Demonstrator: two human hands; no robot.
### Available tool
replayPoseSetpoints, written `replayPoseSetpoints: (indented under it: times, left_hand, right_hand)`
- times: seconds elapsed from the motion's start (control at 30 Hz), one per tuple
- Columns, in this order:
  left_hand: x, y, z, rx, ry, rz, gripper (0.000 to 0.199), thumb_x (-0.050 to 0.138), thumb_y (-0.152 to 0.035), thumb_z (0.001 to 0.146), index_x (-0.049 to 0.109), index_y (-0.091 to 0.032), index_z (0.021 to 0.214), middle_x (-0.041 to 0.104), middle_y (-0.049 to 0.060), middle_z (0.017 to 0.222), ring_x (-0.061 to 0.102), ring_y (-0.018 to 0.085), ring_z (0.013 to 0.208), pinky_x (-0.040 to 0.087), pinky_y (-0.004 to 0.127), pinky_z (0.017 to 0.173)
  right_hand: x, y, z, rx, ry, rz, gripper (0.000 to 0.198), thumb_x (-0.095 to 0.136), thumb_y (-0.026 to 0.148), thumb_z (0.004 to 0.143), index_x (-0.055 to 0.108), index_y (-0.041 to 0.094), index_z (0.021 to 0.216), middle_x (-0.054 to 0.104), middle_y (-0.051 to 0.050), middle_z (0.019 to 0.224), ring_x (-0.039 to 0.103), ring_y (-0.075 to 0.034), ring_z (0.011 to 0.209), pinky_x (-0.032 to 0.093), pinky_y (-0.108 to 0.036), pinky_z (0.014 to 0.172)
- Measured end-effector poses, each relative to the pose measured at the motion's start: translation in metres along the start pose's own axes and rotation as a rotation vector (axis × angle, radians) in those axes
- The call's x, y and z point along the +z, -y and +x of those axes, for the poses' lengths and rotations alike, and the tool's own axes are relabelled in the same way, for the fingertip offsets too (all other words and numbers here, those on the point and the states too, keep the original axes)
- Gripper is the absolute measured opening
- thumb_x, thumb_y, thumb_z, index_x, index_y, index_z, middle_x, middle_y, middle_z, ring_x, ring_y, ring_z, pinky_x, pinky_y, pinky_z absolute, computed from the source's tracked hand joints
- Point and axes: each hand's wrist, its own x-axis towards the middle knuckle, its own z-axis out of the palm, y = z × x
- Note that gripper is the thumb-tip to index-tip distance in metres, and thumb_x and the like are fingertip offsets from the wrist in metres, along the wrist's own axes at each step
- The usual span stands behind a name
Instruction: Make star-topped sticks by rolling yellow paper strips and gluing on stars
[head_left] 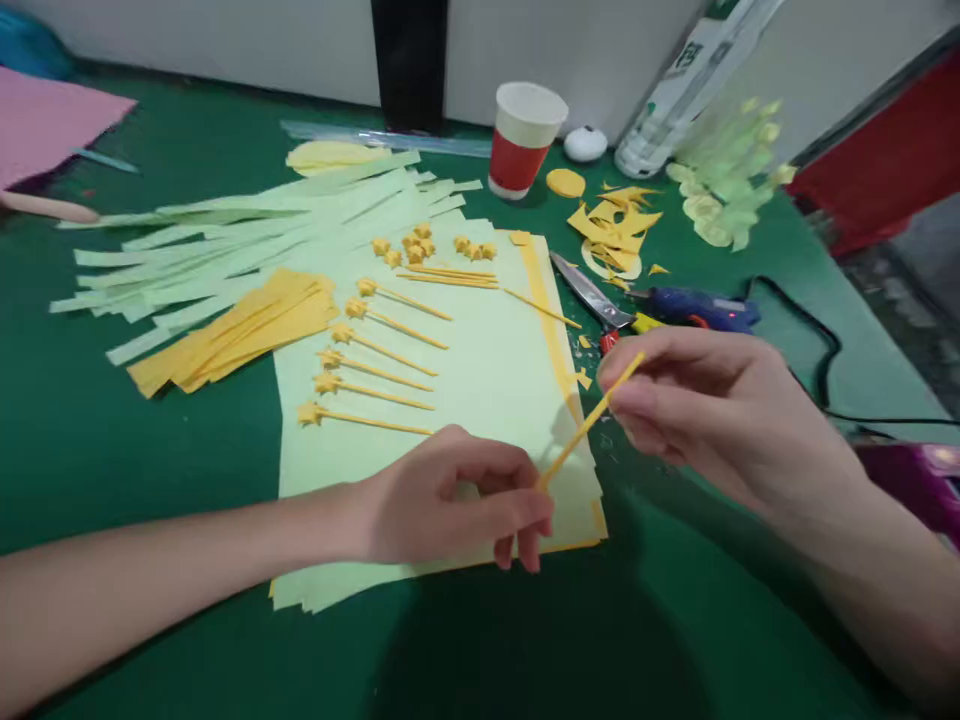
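A thin yellow paper stick slants between my two hands above the pale green paper sheets. My left hand pinches its lower end between thumb and fingers. Near the upper end, my right hand grips the same stick with thumb and forefinger. On the sheets lies a column of several yellow sticks tipped with small paper stars. Behind them sit loose yellow paper stars and a few bare yellow sticks. One more bare stick lies apart, toward the right edge.
Scissors and a blue glue gun with a black cord lie at right. Behind stand a red and white paper cup and yellow scraps. Green strips and yellow strips spread at left on the green table.
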Motion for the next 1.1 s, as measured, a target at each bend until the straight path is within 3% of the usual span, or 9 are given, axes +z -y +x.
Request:
replayPoseSetpoints:
  times: [0.1,0.17,0.3,0.43,0.63,1.1]
  left_hand:
    - [0.001,0.002,0.002,0.005,-0.052,-0.056,0.020,0.048,-0.031,0.082,0.053,-0.013,0.086,0.063,0.006,0.069,0.057,0.011,0.055,0.048,0.022,0.054]
    - [0.001,0.003,0.003,0.020,-0.097,-0.071,0.020,0.046,-0.030,0.083,0.053,-0.013,0.091,0.060,0.002,0.064,0.055,0.010,0.051,0.047,0.021,0.052]
    - [0.002,0.001,0.002,0.053,-0.182,0.032,0.021,0.041,-0.027,0.087,0.055,-0.013,0.080,0.046,-0.006,0.045,0.042,0.006,0.039,0.036,0.016,0.043]
    - [0.004,-0.003,0.000,0.027,-0.255,0.033,0.022,0.042,-0.027,0.086,0.057,-0.013,0.076,0.036,-0.009,0.043,0.030,0.004,0.036,0.025,0.016,0.038]
    - [0.002,-0.004,0.000,0.053,-0.259,0.051,0.021,0.044,-0.021,0.084,0.059,-0.012,0.074,0.036,-0.008,0.044,0.027,0.003,0.036,0.020,0.017,0.035]
    - [0.000,-0.005,0.002,0.024,-0.265,0.207,0.024,0.045,-0.025,0.084,0.064,-0.013,0.075,0.029,-0.008,0.042,0.023,0.005,0.038,0.016,0.019,0.035]
  right_hand:
    - [0.009,-0.006,-0.003,0.003,0.022,-0.065,0.006,0.069,0.016,0.067,0.064,0.019,0.069,0.050,0.006,0.052,0.038,-0.002,0.040,0.029,-0.013,0.035]
    - [0.014,-0.008,-0.005,-0.026,0.040,-0.123,0.007,0.069,0.015,0.066,0.063,0.018,0.069,0.053,0.004,0.055,0.041,-0.002,0.043,0.031,-0.013,0.036]
    - [0.017,-0.008,-0.008,-0.119,0.037,-0.279,0.002,0.065,0.019,0.070,0.064,0.019,0.069,0.061,0.001,0.066,0.054,-0.007,0.057,0.040,-0.016,0.045]
    - [0.014,-0.005,-0.008,-0.199,0.010,-0.415,0.002,0.063,0.022,0.072,0.065,0.021,0.072,0.063,0.001,0.069,0.053,-0.008,0.057,0.043,-0.017,0.045]
    - [0.006,0.001,-0.006,-0.265,0.028,-0.606,0.005,0.059,0.021,0.073,0.063,0.021,0.071,0.064,0.000,0.069,0.055,-0.010,0.057,0.044,-0.018,0.043]
    - [0.008,-0.004,-0.007,-0.315,0.005,-0.687,0.008,0.058,0.018,0.072,0.062,0.019,0.065,0.065,0.000,0.067,0.056,-0.009,0.056,0.047,-0.017,0.046]
